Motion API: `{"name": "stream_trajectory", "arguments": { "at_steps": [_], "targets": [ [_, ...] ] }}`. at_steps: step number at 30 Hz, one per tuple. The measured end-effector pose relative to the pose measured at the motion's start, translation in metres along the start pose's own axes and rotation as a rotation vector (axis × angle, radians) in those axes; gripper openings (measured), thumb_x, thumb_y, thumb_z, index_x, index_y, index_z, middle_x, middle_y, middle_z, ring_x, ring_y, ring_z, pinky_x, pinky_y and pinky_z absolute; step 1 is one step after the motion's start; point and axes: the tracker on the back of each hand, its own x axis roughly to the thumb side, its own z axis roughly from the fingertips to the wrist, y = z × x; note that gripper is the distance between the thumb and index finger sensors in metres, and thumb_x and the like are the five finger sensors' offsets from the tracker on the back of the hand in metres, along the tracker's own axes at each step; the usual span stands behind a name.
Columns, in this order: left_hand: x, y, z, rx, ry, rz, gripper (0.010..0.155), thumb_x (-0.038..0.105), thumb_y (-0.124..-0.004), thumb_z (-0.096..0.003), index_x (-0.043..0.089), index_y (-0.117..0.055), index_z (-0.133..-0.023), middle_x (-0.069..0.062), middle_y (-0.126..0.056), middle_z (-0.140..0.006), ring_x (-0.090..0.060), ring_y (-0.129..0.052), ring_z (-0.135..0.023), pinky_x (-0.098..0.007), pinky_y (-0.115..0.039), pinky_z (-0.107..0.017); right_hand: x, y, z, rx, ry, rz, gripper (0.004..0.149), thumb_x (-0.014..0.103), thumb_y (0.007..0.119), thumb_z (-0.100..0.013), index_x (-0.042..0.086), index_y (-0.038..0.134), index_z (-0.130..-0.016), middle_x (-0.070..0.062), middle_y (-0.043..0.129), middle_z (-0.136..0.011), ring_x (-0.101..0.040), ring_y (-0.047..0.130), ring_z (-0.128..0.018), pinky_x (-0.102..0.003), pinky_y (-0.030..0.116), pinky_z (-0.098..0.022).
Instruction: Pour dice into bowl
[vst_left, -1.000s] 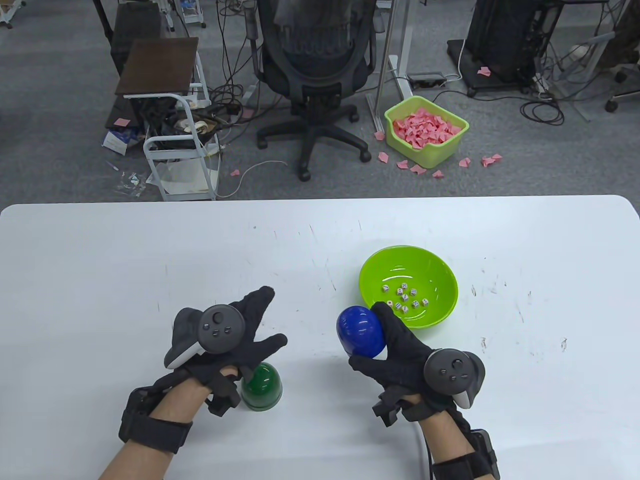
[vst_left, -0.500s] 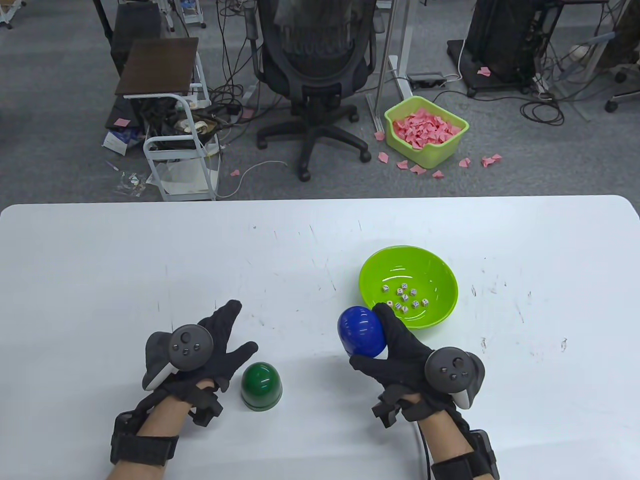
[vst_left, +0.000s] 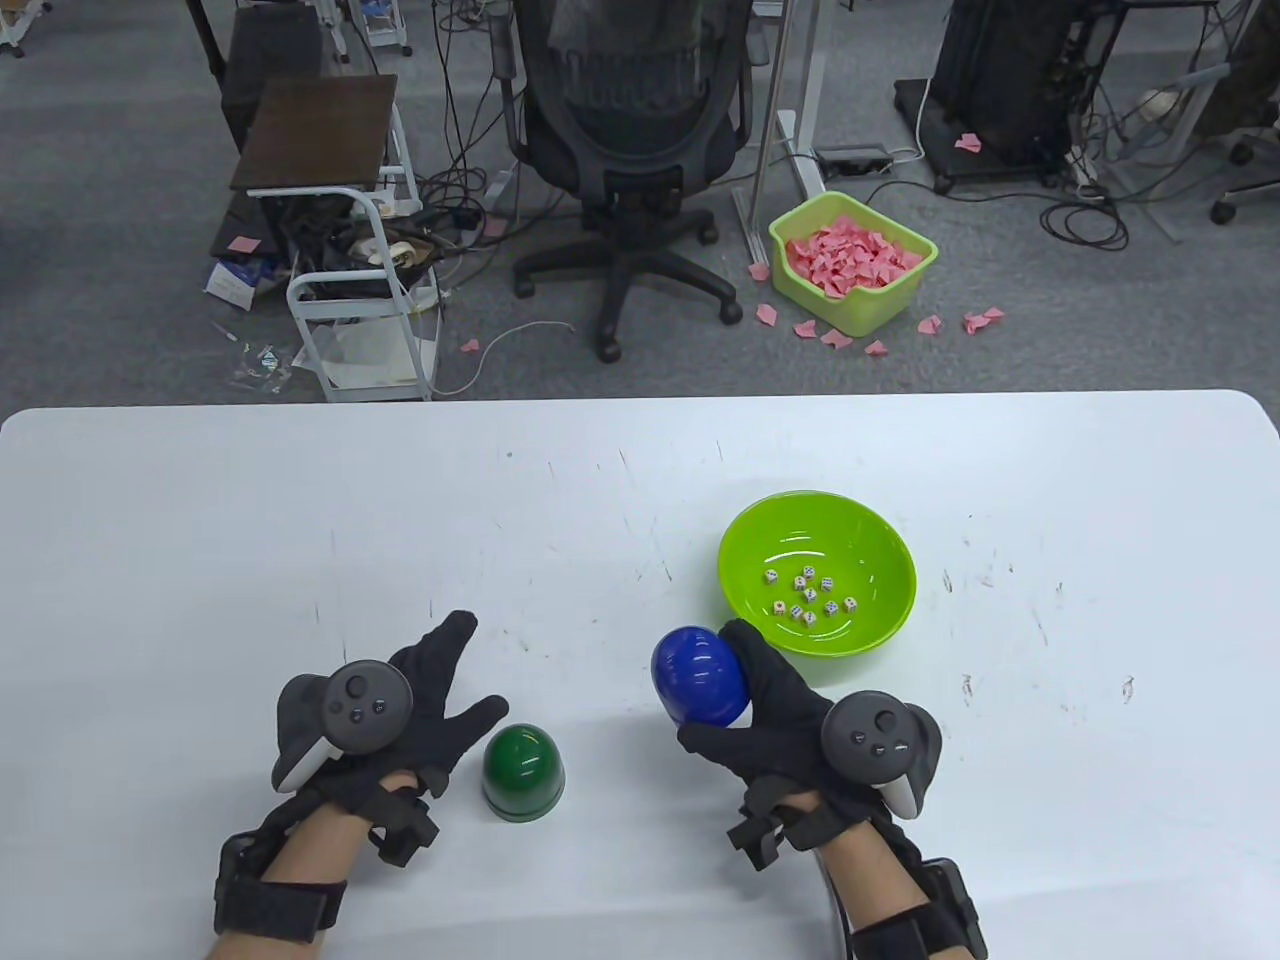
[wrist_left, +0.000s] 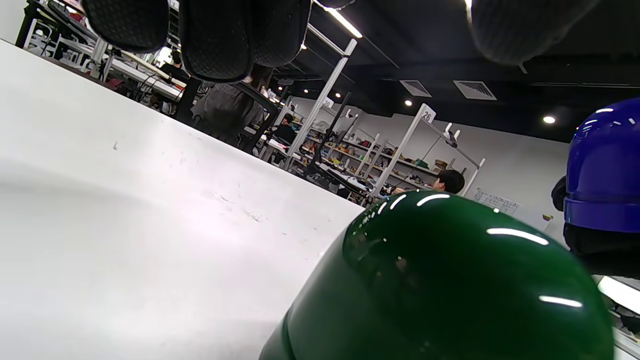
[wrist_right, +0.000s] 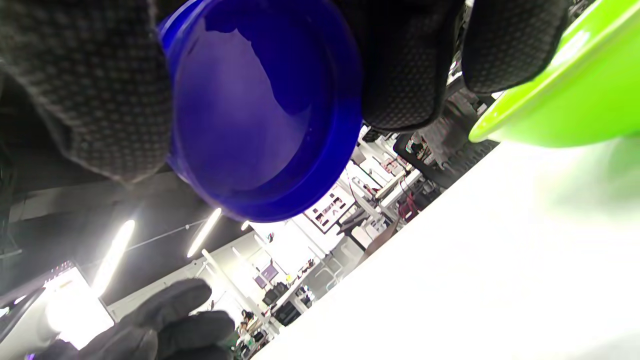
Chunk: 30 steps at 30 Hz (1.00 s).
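A lime-green bowl (vst_left: 880, 620) on the white table holds several small white dice (vst_left: 808, 594). My right hand (vst_left: 765, 700) grips a blue cup (vst_left: 698, 676), mouth down, just left of and in front of the bowl; the right wrist view looks into the cup's mouth (wrist_right: 260, 120) and shows no dice inside. A dark green cup (vst_left: 522, 758) stands mouth down on the table near the front. My left hand (vst_left: 440, 690) hovers just left of it, fingers spread and holding nothing. The left wrist view shows the green cup (wrist_left: 440, 280) close up.
The white table (vst_left: 250, 520) has scuff marks. Beyond its far edge stand an office chair (vst_left: 630, 130), a small white cart (vst_left: 350, 290) and a green bin of pink paper pieces (vst_left: 852, 258) on the floor.
My left hand let go of the green cup and drew back to the left with fingers spread. My right hand shifted the blue cup slightly left and toward me, away from the bowl.
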Motion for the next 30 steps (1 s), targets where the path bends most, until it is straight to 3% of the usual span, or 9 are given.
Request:
{"name": "stream_trajectory", "arguments": {
  "at_steps": [18, 30],
  "targets": [
    [-0.007, -0.003, -0.005, -0.026, 0.013, 0.083, 0.089, 0.068, -0.071, -0.0448, 0.025, -0.032, -0.112, -0.015, -0.058, -0.114, -0.042, -0.070, -0.100, -0.063, -0.061, -0.073, 0.001, 0.058, -0.013, 0.207, 0.164, 0.212, 0.099, 0.052, 0.098, -0.032, -0.003, 0.055, -0.102, -0.027, 0.076, -0.100, -0.049, 0.086, -0.073, -0.070, 0.070, -0.057],
    [-0.009, -0.003, -0.005, -0.038, 0.031, 0.112, 0.089, 0.068, -0.071, -0.0448, 0.025, -0.031, -0.112, -0.016, -0.057, -0.114, -0.042, -0.070, -0.100, -0.063, -0.061, -0.074, 0.001, 0.084, -0.014, 0.284, 0.163, 0.355, 0.098, 0.052, 0.098, -0.033, -0.002, 0.055, -0.102, -0.027, 0.076, -0.100, -0.049, 0.086, -0.073, -0.070, 0.069, -0.058]
  ]
}}
